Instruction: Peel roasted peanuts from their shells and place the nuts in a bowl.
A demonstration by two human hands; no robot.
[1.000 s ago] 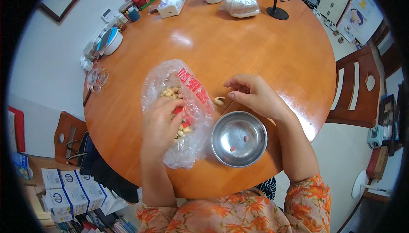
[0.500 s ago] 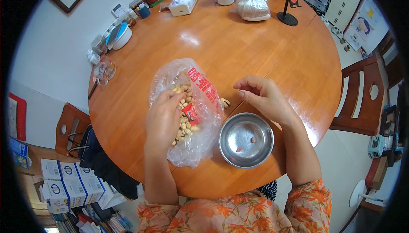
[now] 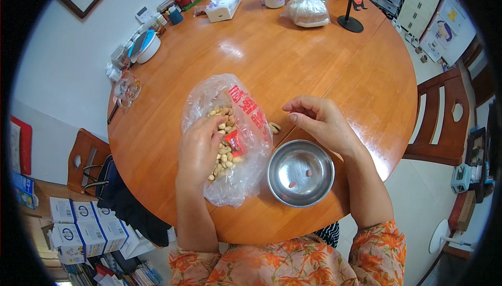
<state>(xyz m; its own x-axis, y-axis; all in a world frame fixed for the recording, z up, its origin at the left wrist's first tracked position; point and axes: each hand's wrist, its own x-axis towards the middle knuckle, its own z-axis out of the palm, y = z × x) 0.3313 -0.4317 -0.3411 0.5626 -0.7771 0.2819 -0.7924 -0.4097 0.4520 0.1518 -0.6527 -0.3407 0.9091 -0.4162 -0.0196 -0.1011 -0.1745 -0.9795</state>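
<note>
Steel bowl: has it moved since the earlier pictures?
No: against the table seam, the steel bowl shows no clear shift; the whole view has moved a little.

Clear plastic bag (image 3: 230,194) with red print, lying flat, mouth spread open. Unshelled tan peanuts (image 3: 224,161) heaped loosely inside, pile partly covered. Steel bowl (image 3: 300,194), round, shiny, upright, just right of bag. Two reddish kernels (image 3: 292,184) on its bottom, apart. Cracked shell (image 3: 274,127) beyond bowl, beside bag; looks empty, too small to be sure.
</note>
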